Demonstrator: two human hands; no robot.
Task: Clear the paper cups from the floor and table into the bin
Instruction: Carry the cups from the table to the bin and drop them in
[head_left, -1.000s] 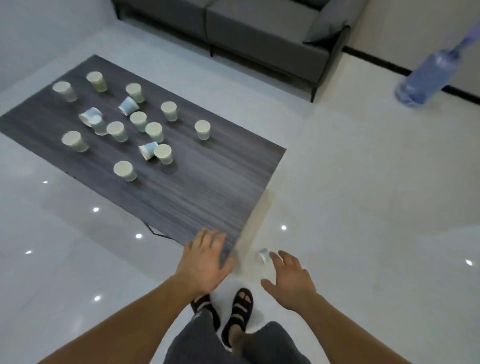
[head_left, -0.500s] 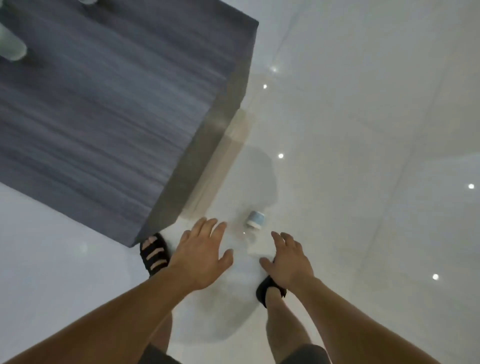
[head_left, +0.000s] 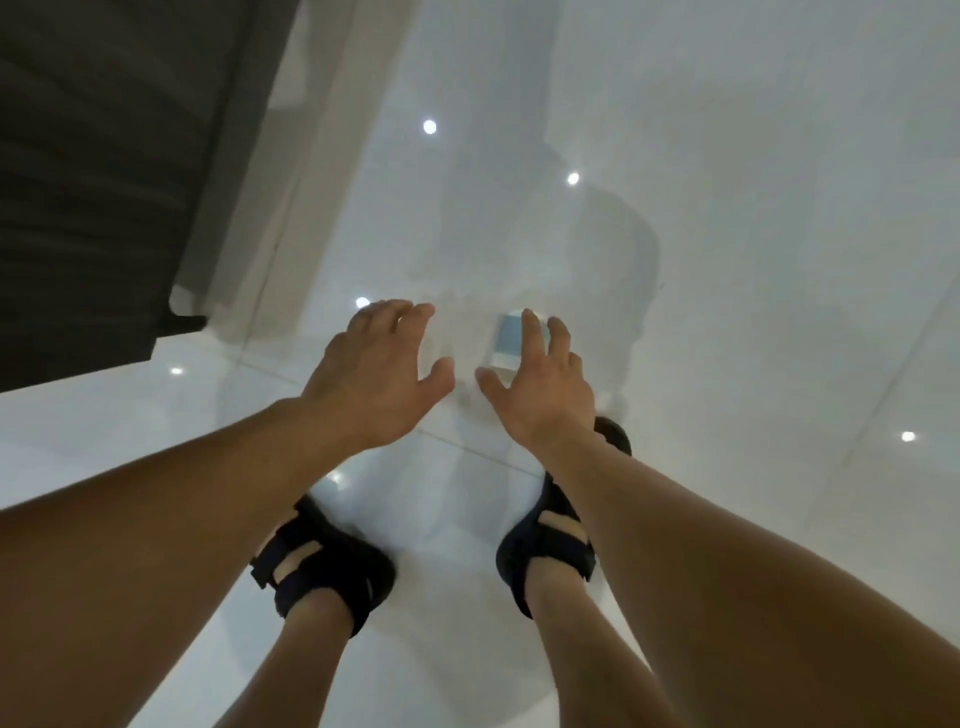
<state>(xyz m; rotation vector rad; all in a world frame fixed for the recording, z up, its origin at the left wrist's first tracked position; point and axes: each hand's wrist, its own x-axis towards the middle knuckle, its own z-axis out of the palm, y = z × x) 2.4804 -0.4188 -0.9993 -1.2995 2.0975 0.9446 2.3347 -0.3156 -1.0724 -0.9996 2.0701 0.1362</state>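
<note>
Glossy floor right of the dark counter: paper cup lies sideways, axis pointing away, under right hand released fingers; left hand released

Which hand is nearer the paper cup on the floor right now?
Right. The right hand is over the cup, its fingers overlapping it; the left hand is open to the cup's left, apart from it.
</note>
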